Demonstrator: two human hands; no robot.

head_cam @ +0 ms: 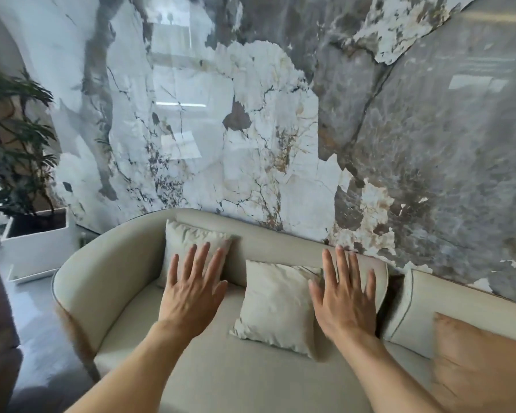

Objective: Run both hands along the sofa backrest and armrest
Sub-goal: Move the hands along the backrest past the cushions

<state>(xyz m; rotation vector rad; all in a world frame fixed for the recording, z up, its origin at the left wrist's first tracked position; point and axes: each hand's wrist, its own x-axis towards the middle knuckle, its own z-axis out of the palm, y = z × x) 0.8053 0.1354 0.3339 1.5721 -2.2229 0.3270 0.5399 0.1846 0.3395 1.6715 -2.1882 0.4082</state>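
A pale beige sofa fills the lower half of the head view. Its backrest (274,242) runs along the marble wall and curves round into the left armrest (102,272). My left hand (192,289) is stretched out flat, fingers spread, in front of a beige cushion (191,236) that leans on the backrest. My right hand (346,293) is also flat and spread, with its fingertips reaching the backrest's top edge. Neither hand holds anything. Whether the palms touch the fabric is unclear.
A second beige cushion (276,305) lies between my hands. An orange-tan cushion (483,365) sits at the right. A potted plant (15,138) in a white planter (36,242) stands left of the armrest. A polished marble wall (280,114) rises behind.
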